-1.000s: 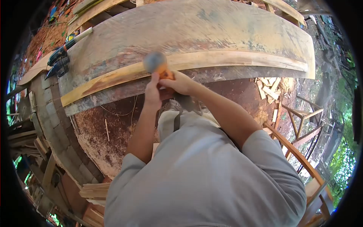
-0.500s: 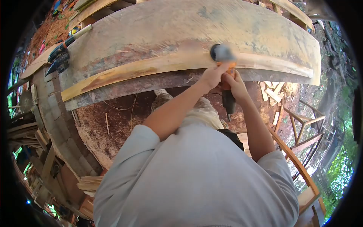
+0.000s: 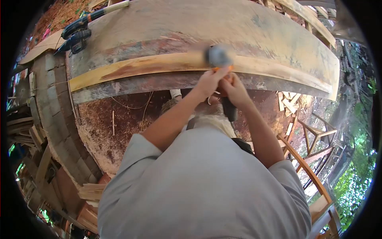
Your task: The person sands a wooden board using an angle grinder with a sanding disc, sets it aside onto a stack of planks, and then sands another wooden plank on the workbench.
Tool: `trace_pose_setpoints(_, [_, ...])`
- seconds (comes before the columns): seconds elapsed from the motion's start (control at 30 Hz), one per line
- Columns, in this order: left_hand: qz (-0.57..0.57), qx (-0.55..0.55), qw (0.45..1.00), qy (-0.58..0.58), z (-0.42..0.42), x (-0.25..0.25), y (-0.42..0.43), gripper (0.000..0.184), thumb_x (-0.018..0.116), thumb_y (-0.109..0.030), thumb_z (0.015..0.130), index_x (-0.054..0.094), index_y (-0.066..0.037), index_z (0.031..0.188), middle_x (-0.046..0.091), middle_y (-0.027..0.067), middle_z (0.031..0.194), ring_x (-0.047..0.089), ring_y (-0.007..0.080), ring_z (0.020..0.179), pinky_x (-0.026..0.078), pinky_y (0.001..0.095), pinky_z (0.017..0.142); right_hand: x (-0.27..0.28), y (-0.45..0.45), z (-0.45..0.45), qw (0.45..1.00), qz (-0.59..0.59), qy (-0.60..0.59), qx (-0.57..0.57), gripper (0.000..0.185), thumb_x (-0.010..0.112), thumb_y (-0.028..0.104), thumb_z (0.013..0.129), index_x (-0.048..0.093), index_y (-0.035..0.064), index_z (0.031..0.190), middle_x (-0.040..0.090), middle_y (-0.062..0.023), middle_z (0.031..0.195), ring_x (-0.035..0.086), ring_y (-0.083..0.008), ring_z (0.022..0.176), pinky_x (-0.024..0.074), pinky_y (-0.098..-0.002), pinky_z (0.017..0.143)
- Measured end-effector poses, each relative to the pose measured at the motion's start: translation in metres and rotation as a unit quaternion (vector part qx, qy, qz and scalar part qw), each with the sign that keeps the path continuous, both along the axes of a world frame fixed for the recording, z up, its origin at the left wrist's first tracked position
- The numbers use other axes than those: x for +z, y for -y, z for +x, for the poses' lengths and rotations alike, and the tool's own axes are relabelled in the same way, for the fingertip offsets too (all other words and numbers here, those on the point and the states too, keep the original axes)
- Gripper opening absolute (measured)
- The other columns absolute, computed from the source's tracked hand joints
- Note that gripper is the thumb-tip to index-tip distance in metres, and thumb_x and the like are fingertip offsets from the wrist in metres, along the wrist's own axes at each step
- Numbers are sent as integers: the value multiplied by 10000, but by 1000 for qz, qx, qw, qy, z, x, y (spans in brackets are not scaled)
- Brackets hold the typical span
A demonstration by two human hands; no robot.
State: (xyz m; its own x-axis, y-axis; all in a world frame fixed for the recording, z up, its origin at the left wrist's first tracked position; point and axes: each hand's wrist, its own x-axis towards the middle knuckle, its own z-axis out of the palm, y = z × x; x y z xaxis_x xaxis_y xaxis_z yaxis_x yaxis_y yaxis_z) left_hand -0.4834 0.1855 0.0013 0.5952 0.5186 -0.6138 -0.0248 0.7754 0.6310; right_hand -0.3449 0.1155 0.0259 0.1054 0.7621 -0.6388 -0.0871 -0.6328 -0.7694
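Note:
Both hands are wrapped round an orange and black angle grinder (image 3: 228, 107). My left hand (image 3: 209, 83) grips it near the head, and my right hand (image 3: 235, 90) closes round the body just behind. The grinder's head and dark disc are blurred and lie over a long pale wooden board (image 3: 131, 68), roughly at its middle. Darker brown patches mark the board's left part. Under the board is a wide, worn worktable (image 3: 167, 22), and the board runs along the table's near side. Whether the disc touches the wood is hard to tell.
A dark blue cordless blower-like tool (image 3: 77, 34) with a pale tube lies at the table's far left. Wood offcuts (image 3: 290, 102) lie on the ground at right, near a wooden frame (image 3: 316, 133). Concrete blocks (image 3: 51, 107) line the left side.
Both hands and the grinder have moved left along the board. The camera view has also shifted slightly, and the grinder's rear end now points more towards my body.

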Motion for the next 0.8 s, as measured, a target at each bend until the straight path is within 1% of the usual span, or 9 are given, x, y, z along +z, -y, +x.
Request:
trace_pose_setpoints(0.03, [3, 2, 1000, 8, -24, 3, -9, 490, 595, -555, 1006, 700, -93, 1131, 713, 49, 966, 697, 142, 758, 586, 315, 650, -12, -8, -25, 996, 45, -77, -18, 371, 656, 243, 1004, 543, 6, 1267, 663, -81, 1125, 626, -122, 1016, 527, -293, 873])
trace_pose_setpoints(0.17, [-24, 23, 999, -41, -122, 25, -35, 515, 556, -576, 1013, 699, -102, 1154, 724, 69, 982, 724, 190, 816, 619, 361, 703, 3, -47, -109, 997, 17, 33, 67, 398, 676, 268, 993, 552, 11, 1271, 666, -85, 1118, 628, -135, 1009, 530, -314, 877])
trace_pose_setpoints(0.27, [-66, 37, 996, -48, -182, 16, -48, 561, 546, -605, 1007, 694, -93, 1181, 729, 80, 989, 730, 205, 818, 626, 372, 702, -1, -69, -165, 997, 32, 14, 66, 460, 710, 323, 963, 564, -3, 1253, 685, -134, 1132, 657, -193, 1031, 531, -354, 911])
trace_pose_setpoints(0.33, [-76, 59, 995, -38, -215, 13, -52, 594, 548, -628, 996, 694, -84, 1186, 732, 84, 982, 729, 204, 794, 624, 370, 674, -18, -81, -194, 990, 50, 37, 127, 570, 740, 408, 913, 565, -27, 1237, 699, -219, 1158, 692, -298, 1081, 529, -399, 943])
trace_pose_setpoints(0.43, [-79, 125, 987, -57, -251, 28, -54, 644, 545, -655, 986, 662, -81, 1252, 731, 106, 1043, 744, 237, 871, 640, 411, 733, 12, -107, -229, 971, -1, 102, 215, 539, 727, 383, 930, 581, -15, 1262, 703, -177, 1142, 685, -242, 1060, 536, -376, 890])
trace_pose_setpoints(0.5, [-72, 168, 982, -47, -256, 39, -56, 676, 538, -666, 985, 626, -77, 1306, 721, 125, 1107, 745, 262, 937, 645, 442, 786, 11, -110, -234, 970, 5, 107, 216, 579, 737, 408, 913, 577, -16, 1274, 700, -197, 1142, 685, -260, 1072, 532, -381, 905])
trace_pose_setpoints(0.6, [-93, 120, 988, -27, -241, 29, -55, 675, 528, -656, 993, 612, -75, 1326, 711, 136, 1145, 737, 273, 978, 642, 460, 823, 11, -97, -219, 975, -1, 103, 198, 603, 744, 414, 906, 573, -15, 1294, 694, -202, 1164, 678, -260, 1086, 520, -373, 938])
trace_pose_setpoints(0.73, [-89, 22, 995, -27, -173, 20, -48, 569, 571, -624, 989, 685, -103, 1187, 725, 86, 1007, 736, 230, 804, 633, 387, 695, -17, -57, -156, 996, 45, 15, 74, 438, 683, 233, 977, 548, -6, 1318, 673, -88, 1155, 652, -161, 1050, 537, -322, 908])
trace_pose_setpoints(0.8, [-80, -30, 996, 4, -138, 17, -48, 502, 615, -593, 977, 716, -115, 1094, 713, 59, 930, 712, 194, 726, 608, 338, 627, 0, -45, -127, 999, 14, -44, 4, 383, 650, 200, 1013, 526, 14, 1325, 654, -50, 1130, 639, -118, 1013, 541, -290, 866])
